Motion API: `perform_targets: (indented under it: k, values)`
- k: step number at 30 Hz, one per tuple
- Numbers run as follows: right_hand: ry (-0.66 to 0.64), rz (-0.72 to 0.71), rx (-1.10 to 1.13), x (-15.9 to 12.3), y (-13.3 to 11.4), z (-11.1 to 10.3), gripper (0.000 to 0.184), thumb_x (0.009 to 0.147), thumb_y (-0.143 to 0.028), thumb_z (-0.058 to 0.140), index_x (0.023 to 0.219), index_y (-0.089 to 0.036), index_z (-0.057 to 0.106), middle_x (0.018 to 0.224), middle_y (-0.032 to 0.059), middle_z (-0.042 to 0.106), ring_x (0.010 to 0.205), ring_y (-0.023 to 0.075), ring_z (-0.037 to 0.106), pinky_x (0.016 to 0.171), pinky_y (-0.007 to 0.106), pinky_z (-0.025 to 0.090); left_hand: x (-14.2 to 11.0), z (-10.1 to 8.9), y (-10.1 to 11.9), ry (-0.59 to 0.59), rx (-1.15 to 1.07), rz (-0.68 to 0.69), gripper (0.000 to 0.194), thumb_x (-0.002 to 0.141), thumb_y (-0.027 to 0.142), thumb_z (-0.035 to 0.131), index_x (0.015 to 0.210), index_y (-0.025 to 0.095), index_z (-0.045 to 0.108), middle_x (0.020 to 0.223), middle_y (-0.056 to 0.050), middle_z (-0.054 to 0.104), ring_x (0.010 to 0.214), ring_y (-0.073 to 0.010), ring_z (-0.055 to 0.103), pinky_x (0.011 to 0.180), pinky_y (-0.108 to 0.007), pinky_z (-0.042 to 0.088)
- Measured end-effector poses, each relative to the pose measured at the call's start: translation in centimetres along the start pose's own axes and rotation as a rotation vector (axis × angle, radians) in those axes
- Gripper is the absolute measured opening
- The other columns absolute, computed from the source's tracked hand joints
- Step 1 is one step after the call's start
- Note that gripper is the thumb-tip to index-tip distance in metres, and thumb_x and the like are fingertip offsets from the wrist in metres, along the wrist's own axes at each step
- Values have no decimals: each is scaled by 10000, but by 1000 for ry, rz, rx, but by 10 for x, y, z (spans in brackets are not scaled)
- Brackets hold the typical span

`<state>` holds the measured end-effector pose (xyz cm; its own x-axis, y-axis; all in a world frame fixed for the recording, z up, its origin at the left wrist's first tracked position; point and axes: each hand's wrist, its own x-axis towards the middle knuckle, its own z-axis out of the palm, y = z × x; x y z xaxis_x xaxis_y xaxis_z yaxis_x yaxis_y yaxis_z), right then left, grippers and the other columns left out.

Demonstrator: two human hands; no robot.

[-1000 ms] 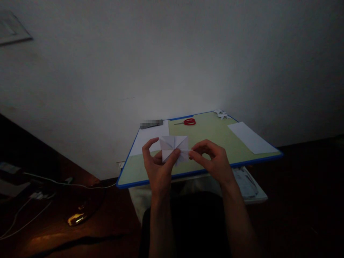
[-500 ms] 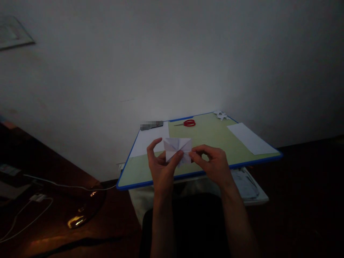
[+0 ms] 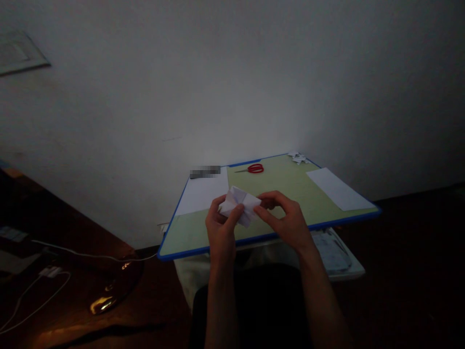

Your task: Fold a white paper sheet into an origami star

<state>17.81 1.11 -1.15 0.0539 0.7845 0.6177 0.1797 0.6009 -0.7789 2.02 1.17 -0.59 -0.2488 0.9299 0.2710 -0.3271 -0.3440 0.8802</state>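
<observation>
A small folded white paper (image 3: 244, 198) with creases meeting near its middle is held above the near part of the green tabletop (image 3: 281, 186). My left hand (image 3: 223, 230) grips its left side, the thumb pressed on the front face and the fingers behind. At the paper's right corner, my right hand (image 3: 285, 218) pinches with thumb and forefinger. Part of the paper's lower left is hidden by the left thumb.
Red-handled scissors (image 3: 254, 168) lie at the back of the blue-edged table. White sheets lie at the left (image 3: 201, 194) and right (image 3: 337, 189). Folded paper pieces (image 3: 298, 157) sit in the far right corner, and a blurred dark object (image 3: 205, 171) at the far left.
The folded paper has turned from square-on to a tilted, diamond-like position. My left fingers, earlier raised, have curled in against it; my right hand keeps its pinch.
</observation>
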Motion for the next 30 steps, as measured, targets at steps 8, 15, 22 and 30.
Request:
perform_targets:
  k: [8, 15, 22, 30]
  values:
    - [-45, -29, 70, 1, 1, -2, 350, 942, -276, 752, 1284, -303, 683, 1168, 43, 723, 1001, 203, 689, 869, 360, 564, -3, -3, 12, -329, 255, -63, 361, 773, 359, 894, 1040, 170, 741, 781, -5, 740, 630, -142, 655, 567, -218, 512]
    - [-30, -20, 120, 3, 10, -4, 110, 928, -289, 783, 1011, -249, 724, 972, 18, 696, 852, 178, 663, 780, 317, 558, -5, 0, 12, -263, 229, -78, 708, 752, 352, 931, 1357, 192, 600, 709, 18, 750, 567, -137, 661, 540, -198, 498]
    - [-13, 8, 130, 2, 7, -4, 106, 942, -322, 764, 906, -235, 714, 905, 18, 704, 821, 178, 670, 764, 320, 564, -4, 6, 5, -99, 72, -43, 855, 708, 356, 962, 1434, 208, 536, 849, -54, 818, 722, -204, 780, 653, -248, 584]
    - [117, -185, -168, 2, 1, -9, 34, 909, -276, 802, 932, -255, 788, 933, 19, 569, 772, 165, 575, 731, 335, 538, -3, 2, 3, -66, 70, -64, 751, 722, 317, 938, 1376, 178, 595, 892, -79, 830, 719, -189, 769, 675, -260, 585]
